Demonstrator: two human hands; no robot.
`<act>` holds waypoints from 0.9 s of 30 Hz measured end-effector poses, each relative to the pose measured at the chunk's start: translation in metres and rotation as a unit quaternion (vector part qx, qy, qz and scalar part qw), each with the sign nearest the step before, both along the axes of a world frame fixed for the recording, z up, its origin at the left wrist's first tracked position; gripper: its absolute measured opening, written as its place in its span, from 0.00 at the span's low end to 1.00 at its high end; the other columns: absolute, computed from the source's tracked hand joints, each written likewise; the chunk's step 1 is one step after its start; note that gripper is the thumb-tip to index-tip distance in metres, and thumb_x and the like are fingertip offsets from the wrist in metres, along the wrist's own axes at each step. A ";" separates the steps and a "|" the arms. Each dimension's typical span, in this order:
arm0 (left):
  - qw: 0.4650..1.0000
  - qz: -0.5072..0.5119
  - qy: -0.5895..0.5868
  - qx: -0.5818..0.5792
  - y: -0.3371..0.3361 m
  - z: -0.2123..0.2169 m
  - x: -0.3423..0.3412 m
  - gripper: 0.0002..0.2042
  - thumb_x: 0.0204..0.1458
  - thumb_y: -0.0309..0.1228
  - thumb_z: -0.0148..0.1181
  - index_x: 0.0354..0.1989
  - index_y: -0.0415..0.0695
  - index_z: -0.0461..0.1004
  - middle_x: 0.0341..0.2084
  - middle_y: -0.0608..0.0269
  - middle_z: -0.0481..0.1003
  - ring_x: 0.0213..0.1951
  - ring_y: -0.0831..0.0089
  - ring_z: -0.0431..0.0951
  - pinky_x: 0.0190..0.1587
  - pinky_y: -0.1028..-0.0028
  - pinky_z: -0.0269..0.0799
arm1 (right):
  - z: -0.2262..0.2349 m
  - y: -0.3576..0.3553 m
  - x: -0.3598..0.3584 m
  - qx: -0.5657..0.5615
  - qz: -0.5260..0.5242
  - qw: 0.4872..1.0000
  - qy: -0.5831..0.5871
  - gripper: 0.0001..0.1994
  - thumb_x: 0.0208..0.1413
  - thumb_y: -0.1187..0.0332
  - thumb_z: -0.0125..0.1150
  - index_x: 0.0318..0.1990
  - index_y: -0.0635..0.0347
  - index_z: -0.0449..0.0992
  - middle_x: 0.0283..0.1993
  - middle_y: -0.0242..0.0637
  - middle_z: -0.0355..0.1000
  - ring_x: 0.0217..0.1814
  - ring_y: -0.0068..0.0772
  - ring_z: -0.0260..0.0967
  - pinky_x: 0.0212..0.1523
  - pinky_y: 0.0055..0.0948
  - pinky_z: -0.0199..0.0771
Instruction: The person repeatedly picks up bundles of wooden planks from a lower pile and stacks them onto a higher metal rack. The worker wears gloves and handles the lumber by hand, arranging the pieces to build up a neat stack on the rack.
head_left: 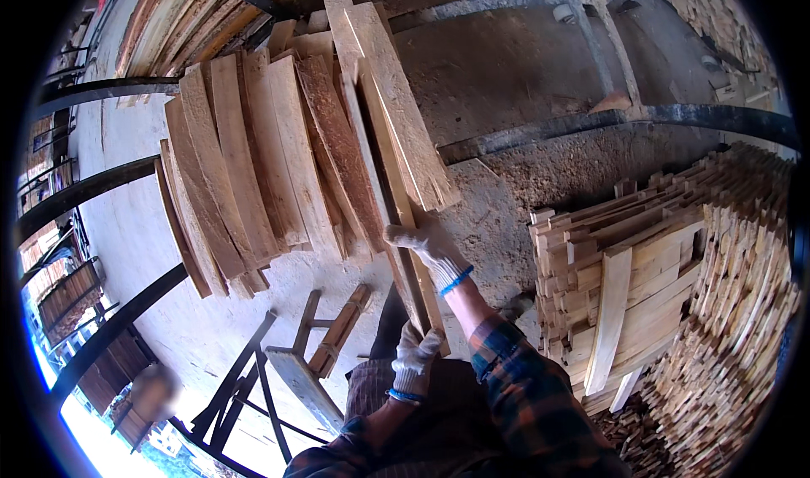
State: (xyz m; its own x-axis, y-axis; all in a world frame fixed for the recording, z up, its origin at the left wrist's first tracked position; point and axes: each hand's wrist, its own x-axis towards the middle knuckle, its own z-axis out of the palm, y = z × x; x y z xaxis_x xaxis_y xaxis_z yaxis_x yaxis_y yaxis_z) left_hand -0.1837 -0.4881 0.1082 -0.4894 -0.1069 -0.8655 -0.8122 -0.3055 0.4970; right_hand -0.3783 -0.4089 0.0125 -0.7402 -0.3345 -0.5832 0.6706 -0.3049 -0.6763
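A long, narrow wooden board runs from near my lap up toward the other boards, its edge tilted up. My left hand, in a white knit glove with a blue cuff, is closed around its near end. Farther along, my right hand, gloved the same way, grips the board with the thumb over its left edge. A second piece may lie against it; I cannot tell. Just beyond my right hand lies a wide pale board. To the left, several rough boards lie side by side in an overlapping row.
Dark metal bars cross the left side, and a metal frame spans the far right. Tall stacks of wood strips stand at the right. A small wooden stool stands near my left leg. Sawdust covers the ground.
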 end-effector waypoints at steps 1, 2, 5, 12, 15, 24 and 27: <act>1.000 -0.020 0.017 -0.017 0.005 0.006 -0.002 0.25 0.46 0.40 0.68 0.48 0.39 0.68 0.26 0.67 0.75 0.28 0.78 0.75 0.32 0.76 0.74 | 0.013 0.010 -0.004 0.006 -0.010 1.000 0.008 0.50 0.40 0.53 0.75 0.68 0.62 0.52 0.61 0.47 0.65 0.58 0.34 0.66 0.56 0.27 0.66; 0.996 -0.066 0.039 0.035 -0.002 -0.008 0.003 0.25 0.45 0.40 0.68 0.47 0.41 0.65 0.31 0.65 0.72 0.29 0.72 0.77 0.29 0.72 0.77 | 0.027 0.021 -0.008 0.010 -0.018 1.000 0.016 0.50 0.39 0.55 0.76 0.68 0.62 0.51 0.58 0.49 0.68 0.54 0.34 0.70 0.53 0.29 0.70; 0.995 -0.019 0.060 0.081 0.015 0.014 -0.048 0.30 0.39 0.50 0.70 0.41 0.38 0.68 0.23 0.63 0.74 0.27 0.74 0.77 0.29 0.76 0.74 | 0.076 0.041 -0.042 0.011 -0.042 0.999 0.015 0.51 0.39 0.65 0.77 0.69 0.62 0.48 0.57 0.51 0.68 0.51 0.31 0.71 0.51 0.29 0.74; 0.932 0.297 0.130 0.165 -0.060 0.002 -0.105 0.32 0.51 0.52 0.59 0.55 0.38 0.63 0.43 0.49 0.72 0.44 0.55 0.76 0.43 0.59 0.78 | 0.093 -0.012 -0.128 -0.037 0.003 0.999 0.022 0.53 0.38 0.58 0.77 0.70 0.57 0.48 0.61 0.52 0.65 0.60 0.37 0.65 0.59 0.29 0.65; 0.944 0.311 -0.016 0.105 -0.132 -0.062 -0.081 0.27 0.54 0.49 0.58 0.52 0.38 0.66 0.36 0.55 0.73 0.36 0.61 0.77 0.42 0.64 0.78 | 0.080 0.002 -0.151 0.073 0.005 0.997 0.020 0.53 0.41 0.63 0.75 0.70 0.60 0.42 0.59 0.59 0.64 0.55 0.41 0.70 0.50 0.26 0.75; 0.712 -0.291 0.160 -0.619 -0.031 -0.153 -0.309 0.32 0.46 0.35 0.64 0.61 0.43 0.60 0.47 0.49 0.71 0.42 0.61 0.77 0.40 0.69 0.77 | -0.071 0.079 -0.075 0.228 -0.045 0.972 -0.029 0.48 0.41 0.72 0.74 0.69 0.53 0.49 0.53 0.40 0.69 0.51 0.31 0.70 0.49 0.29 0.78; 0.688 -0.354 0.027 -0.633 0.006 -0.165 -0.346 0.33 0.46 0.34 0.59 0.62 0.44 0.55 0.43 0.51 0.71 0.38 0.59 0.79 0.35 0.67 0.78 | -0.090 0.086 -0.070 0.245 -0.045 0.967 -0.048 0.51 0.39 0.73 0.74 0.70 0.53 0.46 0.55 0.37 0.67 0.54 0.29 0.67 0.50 0.24 0.75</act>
